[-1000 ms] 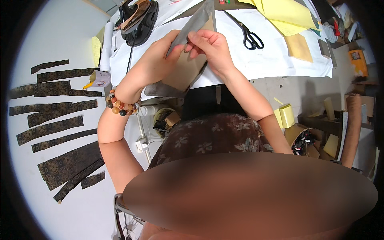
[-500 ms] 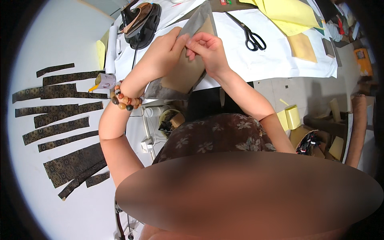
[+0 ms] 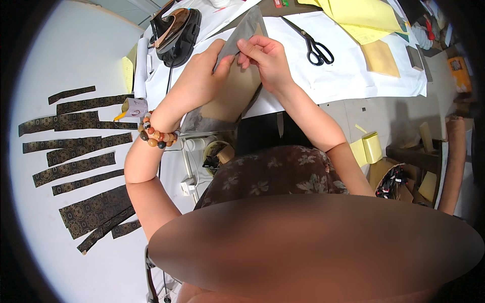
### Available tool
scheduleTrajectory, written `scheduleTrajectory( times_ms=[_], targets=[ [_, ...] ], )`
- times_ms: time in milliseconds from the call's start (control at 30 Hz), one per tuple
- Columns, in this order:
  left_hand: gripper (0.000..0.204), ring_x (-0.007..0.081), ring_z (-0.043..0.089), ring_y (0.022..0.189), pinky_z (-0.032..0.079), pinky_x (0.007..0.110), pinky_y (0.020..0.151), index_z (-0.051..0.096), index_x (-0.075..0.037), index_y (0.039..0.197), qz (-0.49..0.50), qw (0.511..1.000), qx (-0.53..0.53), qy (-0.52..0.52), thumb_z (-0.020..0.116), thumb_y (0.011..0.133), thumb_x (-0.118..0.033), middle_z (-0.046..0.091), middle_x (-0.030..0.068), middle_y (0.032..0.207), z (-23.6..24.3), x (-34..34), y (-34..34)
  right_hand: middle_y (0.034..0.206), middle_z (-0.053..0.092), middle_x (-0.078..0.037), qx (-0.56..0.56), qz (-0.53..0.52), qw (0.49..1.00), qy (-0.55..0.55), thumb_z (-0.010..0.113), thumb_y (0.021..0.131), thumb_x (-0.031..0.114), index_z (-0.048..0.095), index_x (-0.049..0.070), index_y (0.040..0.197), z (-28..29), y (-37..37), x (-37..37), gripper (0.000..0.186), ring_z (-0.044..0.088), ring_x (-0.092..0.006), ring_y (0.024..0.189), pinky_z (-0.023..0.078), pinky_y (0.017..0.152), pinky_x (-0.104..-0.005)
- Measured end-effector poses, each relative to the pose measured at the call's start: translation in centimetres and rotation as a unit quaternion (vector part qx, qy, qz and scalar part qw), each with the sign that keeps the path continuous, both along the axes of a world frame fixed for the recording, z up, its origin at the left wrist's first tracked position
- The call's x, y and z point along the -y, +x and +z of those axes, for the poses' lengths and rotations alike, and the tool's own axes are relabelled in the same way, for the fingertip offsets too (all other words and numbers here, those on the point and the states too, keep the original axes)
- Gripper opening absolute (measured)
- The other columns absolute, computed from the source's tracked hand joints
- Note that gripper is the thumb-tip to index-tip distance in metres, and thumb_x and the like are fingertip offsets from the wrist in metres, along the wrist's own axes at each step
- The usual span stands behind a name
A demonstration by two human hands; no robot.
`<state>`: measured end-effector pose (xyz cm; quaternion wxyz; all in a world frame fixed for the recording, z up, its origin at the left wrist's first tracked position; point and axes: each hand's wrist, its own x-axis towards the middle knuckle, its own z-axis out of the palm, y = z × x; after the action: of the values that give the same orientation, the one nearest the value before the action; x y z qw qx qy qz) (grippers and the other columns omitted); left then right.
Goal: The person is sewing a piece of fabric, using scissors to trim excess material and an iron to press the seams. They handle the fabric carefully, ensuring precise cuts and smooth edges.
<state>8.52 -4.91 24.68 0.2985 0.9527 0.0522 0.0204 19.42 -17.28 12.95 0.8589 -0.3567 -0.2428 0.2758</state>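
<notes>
A tan panel with a grey, see-through fabric border [image 3: 237,95] lies slanted at the table's front edge, between my two hands. My left hand [image 3: 202,73] is closed on its left edge, the thumb on top and the other fingers hidden beneath. With thumb and forefinger together, my right hand [image 3: 268,58] pinches the grey border a little farther up, its other fingers curled. Past my right hand lies a pair of black-handled scissors [image 3: 317,52], its blades pointing away to the left.
A black and copper iron [image 3: 177,35] stands on its base beyond my left hand, its cord running toward me. Yellow paper [image 3: 361,17] and a tan pad [image 3: 380,58] lie at the right. Dark patterned fabric strips [image 3: 76,164] and a cup [image 3: 135,107] are at the left.
My hands have moved slightly apart along the panel's edge, the left one drawing down toward me. The right thumb now presses on the grey border. My view has shifted a little.
</notes>
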Motion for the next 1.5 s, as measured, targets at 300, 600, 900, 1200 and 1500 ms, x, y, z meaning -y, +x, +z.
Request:
scheduleTrajectory(
  times_ms=[300, 600, 900, 1200, 1500],
  targets=[
    [0.03, 0.0471, 0.061, 0.071, 0.048, 0.049, 0.063, 0.06, 0.007, 0.104, -0.032, 0.996, 0.071, 0.042, 0.056, 0.103, -0.023, 0.062, 0.028, 0.074, -0.3, -0.8, 3.7, 0.073, 0.069, -0.004, -0.001, 0.018, 1.0, 0.0, 0.071, 0.1, 0.025, 0.068, 0.005, 0.087, -0.8, 0.0, -0.3, 0.024, 0.064, -0.0101, 0.064, 0.05, 0.059, -0.0236],
    [0.031, 0.0476, 0.064, 0.075, 0.051, 0.049, 0.067, 0.06, 0.007, 0.114, -0.011, 0.992, 0.081, 0.097, 0.063, 0.098, -0.019, 0.064, 0.0284, 0.076, 0.2, -0.1, 3.3, 0.075, 0.069, -0.004, -0.075, 0.016, 0.997, 0.014, 0.071, 0.1, 0.033, 0.068, 0.006, 0.086, 1.4, 1.8, 0.6, 0.031, 0.063, -0.0094, 0.065, 0.049, 0.061, -0.0224],
    [0.039, 0.0485, 0.061, 0.076, 0.05, 0.048, 0.07, 0.06, 0.008, 0.115, -0.03, 0.999, 0.0, 0.04, 0.062, 0.1, -0.027, 0.064, 0.0311, 0.083, 0.8, -1.1, 3.6, 0.07, 0.067, -0.002, -0.057, -0.026, 0.998, 0.024, 0.075, 0.096, 0.021, 0.068, 0.006, 0.085, 0.1, 1.5, -1.0, 0.02, 0.059, -0.0091, 0.061, 0.045, 0.058, -0.0229],
    [0.04, 0.0352, 0.057, 0.074, 0.048, 0.042, 0.07, 0.061, 0.007, 0.102, -0.008, 0.997, 0.033, 0.075, 0.058, 0.104, -0.032, 0.061, 0.0229, 0.077, -0.7, -4.4, 5.8, 0.071, 0.066, -0.001, -0.046, 0.054, 0.991, -0.116, 0.069, 0.1, 0.023, 0.07, 0.005, 0.089, -3.4, 2.2, -0.6, 0.021, 0.06, -0.0085, 0.062, 0.047, 0.061, -0.0227],
    [0.034, 0.0065, 0.065, 0.096, 0.049, 0.024, 0.087, 0.069, -0.003, 0.119, 0.158, 0.924, 0.007, -0.348, 0.056, 0.108, -0.033, 0.074, -0.0005, 0.108, -9.7, -14.9, 0.3, 0.084, 0.071, -0.01, 0.345, -0.351, 0.754, -0.434, 0.07, 0.092, 0.012, 0.072, 0.004, 0.099, -8.5, 11.4, 10.5, 0.011, 0.067, -0.0239, 0.074, 0.054, 0.071, -0.0348]
  ],
)
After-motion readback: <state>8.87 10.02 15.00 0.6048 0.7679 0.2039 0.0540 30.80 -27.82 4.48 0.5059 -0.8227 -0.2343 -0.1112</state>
